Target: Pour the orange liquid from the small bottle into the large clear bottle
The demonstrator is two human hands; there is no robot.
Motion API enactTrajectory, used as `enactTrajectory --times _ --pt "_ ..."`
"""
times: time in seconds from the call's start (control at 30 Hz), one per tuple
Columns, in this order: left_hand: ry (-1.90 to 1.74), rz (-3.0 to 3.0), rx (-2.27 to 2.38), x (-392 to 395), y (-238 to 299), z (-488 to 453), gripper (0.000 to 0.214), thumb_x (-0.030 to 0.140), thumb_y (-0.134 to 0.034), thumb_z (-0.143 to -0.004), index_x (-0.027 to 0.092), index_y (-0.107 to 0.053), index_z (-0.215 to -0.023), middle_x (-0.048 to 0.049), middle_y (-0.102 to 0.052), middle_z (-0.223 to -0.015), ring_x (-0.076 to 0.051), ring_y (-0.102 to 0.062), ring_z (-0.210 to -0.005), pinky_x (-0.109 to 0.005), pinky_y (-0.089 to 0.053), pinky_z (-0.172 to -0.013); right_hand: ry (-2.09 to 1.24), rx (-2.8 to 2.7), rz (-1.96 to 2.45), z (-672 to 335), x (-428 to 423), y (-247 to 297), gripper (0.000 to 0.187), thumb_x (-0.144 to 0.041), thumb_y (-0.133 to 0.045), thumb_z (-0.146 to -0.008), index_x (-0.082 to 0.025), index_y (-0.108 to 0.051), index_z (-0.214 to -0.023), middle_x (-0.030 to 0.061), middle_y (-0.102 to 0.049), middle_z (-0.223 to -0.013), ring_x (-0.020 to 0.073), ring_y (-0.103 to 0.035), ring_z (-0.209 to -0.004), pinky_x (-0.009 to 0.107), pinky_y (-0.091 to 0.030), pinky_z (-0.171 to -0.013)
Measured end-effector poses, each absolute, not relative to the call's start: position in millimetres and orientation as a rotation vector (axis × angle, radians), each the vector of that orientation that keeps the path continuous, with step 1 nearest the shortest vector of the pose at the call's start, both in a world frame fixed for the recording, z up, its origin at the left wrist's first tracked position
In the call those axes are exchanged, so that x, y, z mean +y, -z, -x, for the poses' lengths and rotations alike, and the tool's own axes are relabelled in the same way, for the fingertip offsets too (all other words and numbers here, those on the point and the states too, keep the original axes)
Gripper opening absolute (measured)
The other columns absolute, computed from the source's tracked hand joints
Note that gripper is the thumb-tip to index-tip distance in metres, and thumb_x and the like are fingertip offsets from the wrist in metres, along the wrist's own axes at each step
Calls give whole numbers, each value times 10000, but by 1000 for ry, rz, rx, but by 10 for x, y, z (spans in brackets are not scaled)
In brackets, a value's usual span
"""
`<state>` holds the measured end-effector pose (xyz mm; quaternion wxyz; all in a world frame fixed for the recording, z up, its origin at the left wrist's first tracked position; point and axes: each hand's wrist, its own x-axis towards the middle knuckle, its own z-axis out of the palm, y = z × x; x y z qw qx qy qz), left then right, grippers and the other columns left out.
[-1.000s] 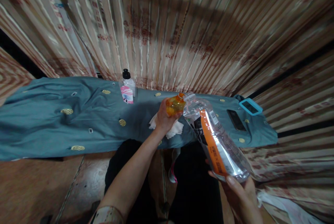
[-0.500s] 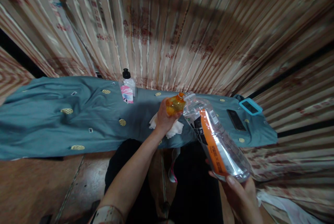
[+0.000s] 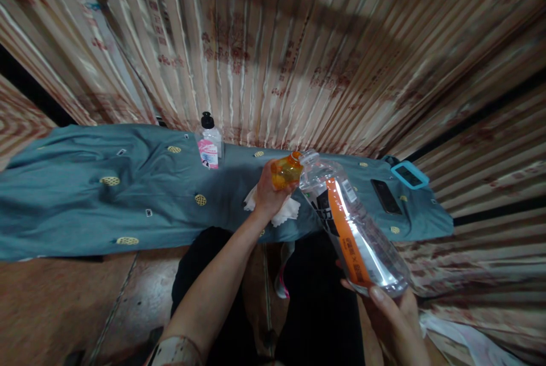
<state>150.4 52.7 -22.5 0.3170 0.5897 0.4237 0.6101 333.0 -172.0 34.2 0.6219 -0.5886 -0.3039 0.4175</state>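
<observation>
My left hand [image 3: 269, 192] is wrapped round a small orange see-through bottle [image 3: 285, 171], tilted with its mouth up and to the right. That mouth meets the neck of a large clear plastic bottle [image 3: 347, 215] with an orange, black and silver label. My right hand [image 3: 390, 315] grips the large bottle by its base, low and to the right, so the bottle slants. Whether liquid passes between the two necks cannot be made out. Under my left hand, a white cloth [image 3: 286, 211] with a scalloped edge lies partly hidden.
A clear pump bottle [image 3: 209, 147] with a black top and pink label stands at the back of the green patterned cloth surface [image 3: 149, 184]. On the right lie a black phone [image 3: 385, 196] and a blue-framed device [image 3: 410, 175]. A pleated curtain [image 3: 273, 58] hangs behind.
</observation>
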Motion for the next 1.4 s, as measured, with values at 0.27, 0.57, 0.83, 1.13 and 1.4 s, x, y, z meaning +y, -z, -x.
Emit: enactTrajectory --times 0.27,0.57,0.83,1.13,1.4 --pt "-1606 -1528 1124 523 213 -1509 644 369 -783 -683 231 -477 -1233 -87 -644 -1181 -273 -644 -1102 -435 -526 -950 -950 -675 1410 -3269 -1714 -410 635 -403 -841 -694 -245 -597 -1259 76 -758 -978 270 -746 -810 429 -605 -757" --pt "-1594 -1534 1171 522 223 -1518 656 342 -784 -683 216 -466 -1243 -92 -651 -1173 -266 -653 -1079 -424 -529 -950 -960 -679 1404 -3249 -1715 -437 593 -425 -838 -703 -259 -599 -1220 48 -758 -992 245 -747 -848 362 -616 -756" --pt "-1593 -1526 1150 524 214 -1516 659 366 -799 -679 227 -461 -1227 -83 -652 -1162 -270 -651 -1090 -432 -527 -949 -951 -671 1391 -3243 -1710 -431 570 -406 -843 -707 -234 -614 -1200 73 -765 -984 271 -752 -866 389 -634 -736" --pt "-1610 -1512 1147 528 213 -1533 660 376 -794 -677 214 -460 -1222 -95 -648 -1174 -268 -656 -1082 -424 -536 -939 -951 -652 1381 -3233 -1709 -415 650 -393 -853 -690 -245 -597 -1269 70 -768 -981 279 -753 -872 403 -629 -729" --pt "-1625 -1525 1158 530 216 -1531 667 400 -798 -679 220 -460 -1225 -95 -647 -1178 -273 -657 -1089 -425 -540 -934 -942 -669 1402 -3221 -1712 -431 515 -410 -836 -701 -236 -628 -1139 74 -767 -988 300 -747 -896 442 -621 -742"
